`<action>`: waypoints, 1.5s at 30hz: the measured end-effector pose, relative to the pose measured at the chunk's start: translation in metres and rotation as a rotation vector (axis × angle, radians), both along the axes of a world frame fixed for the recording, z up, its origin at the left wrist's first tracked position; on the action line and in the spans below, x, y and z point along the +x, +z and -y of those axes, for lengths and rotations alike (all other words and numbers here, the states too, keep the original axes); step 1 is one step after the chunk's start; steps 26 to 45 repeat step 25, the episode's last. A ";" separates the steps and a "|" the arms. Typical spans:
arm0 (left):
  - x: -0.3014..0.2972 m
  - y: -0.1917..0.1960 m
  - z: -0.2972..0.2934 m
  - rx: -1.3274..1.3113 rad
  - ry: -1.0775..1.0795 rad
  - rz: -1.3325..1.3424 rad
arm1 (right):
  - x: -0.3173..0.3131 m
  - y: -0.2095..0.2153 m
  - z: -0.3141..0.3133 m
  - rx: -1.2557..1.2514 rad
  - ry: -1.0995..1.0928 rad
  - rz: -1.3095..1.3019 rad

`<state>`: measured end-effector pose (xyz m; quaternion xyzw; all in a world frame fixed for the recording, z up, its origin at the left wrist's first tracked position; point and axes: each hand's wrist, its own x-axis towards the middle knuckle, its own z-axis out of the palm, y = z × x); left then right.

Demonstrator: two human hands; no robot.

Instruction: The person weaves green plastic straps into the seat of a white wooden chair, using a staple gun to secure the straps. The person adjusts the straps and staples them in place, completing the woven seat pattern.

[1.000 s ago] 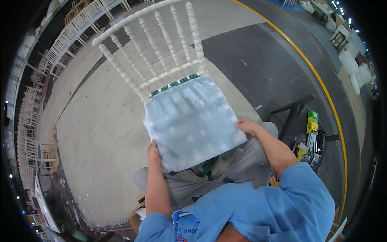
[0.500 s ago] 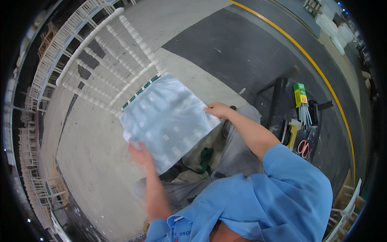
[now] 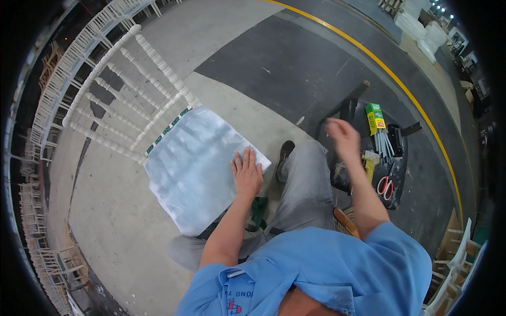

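A white chair (image 3: 132,100) with a spindle back lies tilted across the upper left and centre of the frame, its seat (image 3: 197,168) wrapped in clear, shiny plastic film and turned toward the person, resting against the grey-trousered legs. The left hand (image 3: 246,174) lies flat on the lower right corner of the wrapped seat, fingers spread and pointing up the frame, gripping nothing. The right hand (image 3: 342,138) is raised in the air right of centre, blurred, open with the fingers loosely apart and holding nothing; it hangs above the dark low stand (image 3: 353,108) and well apart from the chair. On the dark tray (image 3: 400,181) at the right edge of the stand lies one upright, oblong green box (image 3: 375,117) with a yellow patch near its lower end and a red mark on it; it is the only package that can be made out clearly. Just below it stands a bundle of slim grey metal tools (image 3: 386,145), their number too small to count, and below those one pair of scissors (image 3: 385,187) with red handles. A yellow line (image 3: 421,108) curves across the dark floor in the upper right. Stacked white chairs (image 3: 37,174) run down the left rim, and two more (image 3: 453,258) show at the lower right.
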<state>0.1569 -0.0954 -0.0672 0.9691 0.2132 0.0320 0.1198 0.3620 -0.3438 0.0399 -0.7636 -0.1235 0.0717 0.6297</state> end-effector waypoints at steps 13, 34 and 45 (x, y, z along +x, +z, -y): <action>0.008 0.007 -0.003 -0.044 -0.013 0.094 | -0.024 -0.056 0.214 -0.606 -0.373 -0.495; 0.011 0.004 -0.005 -0.114 0.030 0.154 | 0.024 0.109 0.017 -0.395 0.547 0.026; 0.011 0.004 -0.005 -0.114 0.030 0.154 | 0.024 0.109 0.017 -0.395 0.547 0.026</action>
